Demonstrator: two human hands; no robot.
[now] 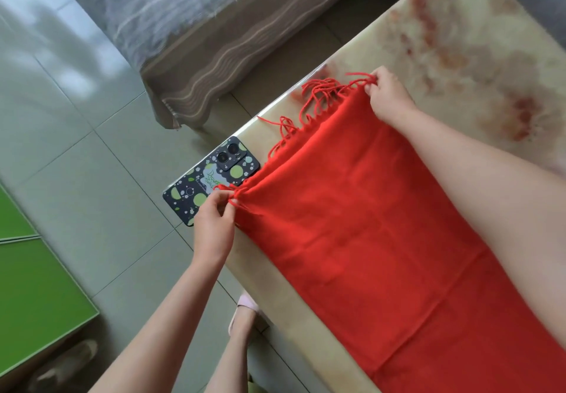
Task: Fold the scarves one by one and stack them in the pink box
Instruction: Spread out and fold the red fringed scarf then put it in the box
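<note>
Green glossy panel (33, 285) at far left, low over the grey tiled floor (92, 153). A brownish shoe (64, 362) lies just below the panel's near corner, blurred.

Upper middle: a piece of furniture with a wavy striped brown cover (196, 86), pale gauzy fabric on top. It stands apart from the table, with floor between.

Phone (211, 178) lies camera side up on the table's left edge, in a dark case with green and white dots. The scarf's edge overlaps its right side.

Left hand (214, 224) is just in front of the phone. Thumb and fingertips are curled in and pinch the near corner of the scarf's fringed end, with a few tassel strands bunched at the tips. The forearm runs down to the lower left.

Below the table edge is a foot in a pale pink slipper (245, 305) on the tiles.

Red scarf (367, 224) is spread flat along the table, running from the fringed end at upper left to the lower right corner of view. A faint lengthwise crease shows. The cloth lies smooth between the two hands. The fringe (318, 98) trails loose over the tabletop beyond the hem.

Right hand (389, 95) is at the far corner of the same fringed end. Its fingers are bent down and grip hem and tassels together. The forearm crosses over the scarf's right side.

Table (490, 55) has a cream cover with blurred reddish flower print and a glossy surface, and reaches the right edge of view.
</note>
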